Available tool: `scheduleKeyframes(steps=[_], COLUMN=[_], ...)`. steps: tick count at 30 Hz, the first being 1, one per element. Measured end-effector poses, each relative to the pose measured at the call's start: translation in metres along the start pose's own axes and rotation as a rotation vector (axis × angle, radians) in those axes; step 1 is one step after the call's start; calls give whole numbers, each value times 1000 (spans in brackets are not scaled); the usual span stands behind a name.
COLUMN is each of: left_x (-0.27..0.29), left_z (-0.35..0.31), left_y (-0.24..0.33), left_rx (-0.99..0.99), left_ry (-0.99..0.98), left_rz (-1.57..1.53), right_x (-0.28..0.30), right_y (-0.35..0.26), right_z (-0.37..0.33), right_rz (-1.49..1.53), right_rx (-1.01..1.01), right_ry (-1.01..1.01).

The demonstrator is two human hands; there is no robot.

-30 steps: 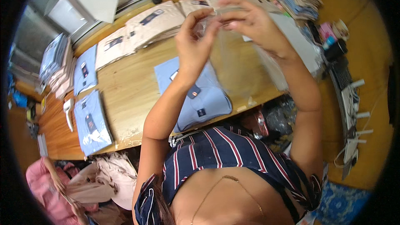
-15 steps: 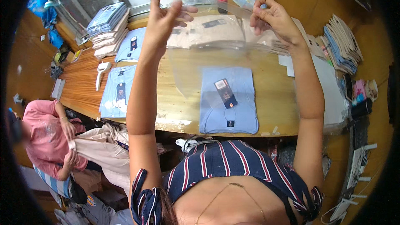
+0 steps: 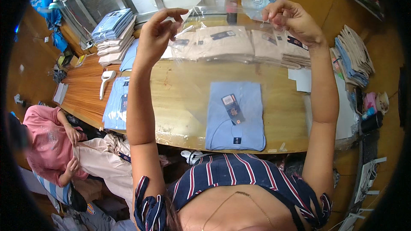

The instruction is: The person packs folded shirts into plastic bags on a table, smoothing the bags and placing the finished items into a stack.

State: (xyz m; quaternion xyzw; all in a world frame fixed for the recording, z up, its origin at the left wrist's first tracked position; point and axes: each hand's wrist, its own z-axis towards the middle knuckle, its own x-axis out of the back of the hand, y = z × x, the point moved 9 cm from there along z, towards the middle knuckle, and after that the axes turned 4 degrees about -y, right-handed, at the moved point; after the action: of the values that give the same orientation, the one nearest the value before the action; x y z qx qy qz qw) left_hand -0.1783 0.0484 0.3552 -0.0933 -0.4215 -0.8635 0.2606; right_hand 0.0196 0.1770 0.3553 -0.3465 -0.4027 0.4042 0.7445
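A clear plastic bag (image 3: 188, 87) hangs spread out between my raised hands, above the table. My left hand (image 3: 159, 37) is closed on its upper left corner, thumb and fingers pinched. The upper right corner is pinched in my right hand (image 3: 295, 22). Behind and below the see-through film lies a folded light blue shirt (image 3: 216, 130), flat near the table's front edge. A dark hang tag (image 3: 232, 109) rests on the shirt on a loop of string. Where the bag's lower edge ends is hard to make out.
Bagged beige garments (image 3: 222, 45) line the table's far side. Bagged blue shirts (image 3: 114, 107) and a white-handled lint roller (image 3: 105, 83) lie left, by a garment stack (image 3: 113, 38). Folded clothes (image 3: 353, 55) stand right. At lower left, a person in pink (image 3: 49, 139) handles beige cloth.
My left hand, its fingers spread and blurred before, has closed on the bag's corner. The bag is stretched wider between both hands. The shirt sits lower in the view.
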Motion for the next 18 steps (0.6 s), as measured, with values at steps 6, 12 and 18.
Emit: scheduleKeyframes(steps=[6,12,18], left_x=[-21,2,4], left_z=[27,73,1], left_y=[-28,-45,16], left_rx=[154,-347,-762], left_ry=[-299,27,864], left_rz=[109,1231,590], right_x=[14,51,11], right_y=[24,63,-29], right_z=[6,21,-56], right_rz=[-633,-1327,-1571], right_rx=[-283,-257,368], right_ry=[-20,21,941])
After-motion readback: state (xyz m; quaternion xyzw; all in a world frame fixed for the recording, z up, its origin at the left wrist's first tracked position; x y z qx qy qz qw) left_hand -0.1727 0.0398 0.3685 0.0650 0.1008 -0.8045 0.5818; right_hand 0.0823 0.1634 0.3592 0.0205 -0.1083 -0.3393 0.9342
